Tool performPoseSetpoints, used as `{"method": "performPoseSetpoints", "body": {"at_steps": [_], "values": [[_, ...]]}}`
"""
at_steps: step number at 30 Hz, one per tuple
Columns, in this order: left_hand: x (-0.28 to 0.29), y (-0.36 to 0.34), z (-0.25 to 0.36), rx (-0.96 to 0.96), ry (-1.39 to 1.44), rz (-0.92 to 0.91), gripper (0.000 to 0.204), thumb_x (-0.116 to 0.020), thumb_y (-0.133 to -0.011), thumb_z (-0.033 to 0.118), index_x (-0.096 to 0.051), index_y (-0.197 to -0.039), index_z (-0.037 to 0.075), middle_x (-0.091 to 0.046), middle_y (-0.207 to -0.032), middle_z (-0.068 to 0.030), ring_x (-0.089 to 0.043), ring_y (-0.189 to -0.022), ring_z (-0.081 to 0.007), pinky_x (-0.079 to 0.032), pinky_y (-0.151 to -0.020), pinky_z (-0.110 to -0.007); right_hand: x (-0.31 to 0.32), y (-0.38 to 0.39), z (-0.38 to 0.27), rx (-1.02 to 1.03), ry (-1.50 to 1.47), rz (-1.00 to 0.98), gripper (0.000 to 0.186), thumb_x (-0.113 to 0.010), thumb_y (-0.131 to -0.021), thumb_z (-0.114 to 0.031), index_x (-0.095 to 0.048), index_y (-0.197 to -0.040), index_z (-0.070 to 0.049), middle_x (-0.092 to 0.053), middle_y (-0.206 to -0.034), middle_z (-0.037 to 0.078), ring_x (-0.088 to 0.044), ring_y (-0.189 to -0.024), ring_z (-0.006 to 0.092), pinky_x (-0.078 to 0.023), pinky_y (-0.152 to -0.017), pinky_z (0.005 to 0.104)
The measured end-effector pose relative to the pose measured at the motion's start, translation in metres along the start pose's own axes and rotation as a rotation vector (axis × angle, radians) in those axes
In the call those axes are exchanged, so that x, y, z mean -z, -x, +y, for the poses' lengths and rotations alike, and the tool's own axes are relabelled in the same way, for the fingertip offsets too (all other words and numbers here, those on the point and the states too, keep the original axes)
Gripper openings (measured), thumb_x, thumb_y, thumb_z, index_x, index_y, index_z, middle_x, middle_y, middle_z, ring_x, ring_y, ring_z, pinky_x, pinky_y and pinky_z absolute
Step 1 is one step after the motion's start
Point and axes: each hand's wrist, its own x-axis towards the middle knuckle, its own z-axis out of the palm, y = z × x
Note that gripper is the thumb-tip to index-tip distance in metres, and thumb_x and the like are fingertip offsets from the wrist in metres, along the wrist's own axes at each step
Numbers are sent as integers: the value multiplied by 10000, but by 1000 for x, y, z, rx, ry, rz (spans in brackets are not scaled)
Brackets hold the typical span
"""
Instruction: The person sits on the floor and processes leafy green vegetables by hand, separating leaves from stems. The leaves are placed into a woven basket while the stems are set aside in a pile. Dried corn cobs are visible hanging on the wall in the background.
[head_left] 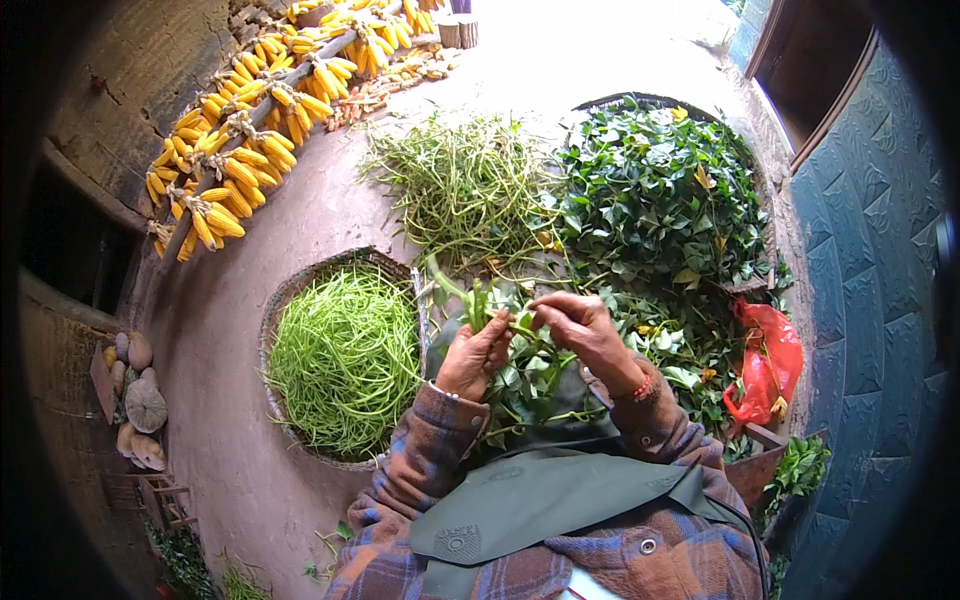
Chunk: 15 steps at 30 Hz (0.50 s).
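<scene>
In front of my lap, my left hand point(474, 360) is closed around a small bunch of green stems point(474, 306), which stick up past the thumb. My right hand point(590, 336) is just to the right, its thumb and fingers pinched on a leafy green vine point(537, 372) beside the bunch. The exact spot it grips is partly hidden by the fingers. Vine leaves hang below both hands over a dark green apron point(540, 500). On the left stands a round woven basket point(268, 365) full of thin, bare green stems point(345, 360).
Stripped vines point(470, 190) lie heaped ahead. A wide basket of dark leaves point(660, 190) stands far right, with loose leafy vines and a red plastic bag point(768, 355) nearer. Corn cobs point(240, 165) hang on a pole at left; pumpkins point(146, 405) sit by the wall.
</scene>
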Motion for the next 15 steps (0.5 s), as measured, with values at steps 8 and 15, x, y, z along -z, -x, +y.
{"method": "performPoseSetpoints", "body": {"at_steps": [8, 15], "values": [[39, 6, 14, -54, 303, 13, 163, -642, -961, 230, -636, -1045, 90, -575, -834, 6, -384, -536, -43, -275, -453, -185, 7, 14, -22, 334, 264, 96, 89, -686, -883, -35, -696, -968, -8, -673, -827, 34, -577, -721, 73, -457, -640, 234], [12, 19, 21, -84, 196, -29, 227, -591, -989, 287, -592, -1032, 64, -501, -787, 30, -357, -548, -28, -291, -483, -185, -25, 11, -23, 783, 818, 177, 179, -770, -725, -68, -662, -866, -50, -616, -848, 83, -582, -751, 269, -477, -654, 374]]}}
